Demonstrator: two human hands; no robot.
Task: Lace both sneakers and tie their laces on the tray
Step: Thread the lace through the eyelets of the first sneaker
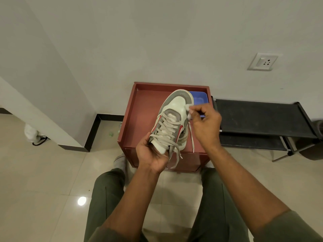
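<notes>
My left hand (151,154) grips the sneaker (173,121) heel above the red tray (139,105); my right hand (204,123) pinches a white wad at its right side. Risk: loose laces (174,154) snagging, tilting the sneaker.

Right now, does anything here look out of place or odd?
Yes. The right hand pinches a small white wad against the sneaker, more like wiping than lacing. The lace ends dangle untied below it. Small green bits lie on the floor by the wall.
</notes>
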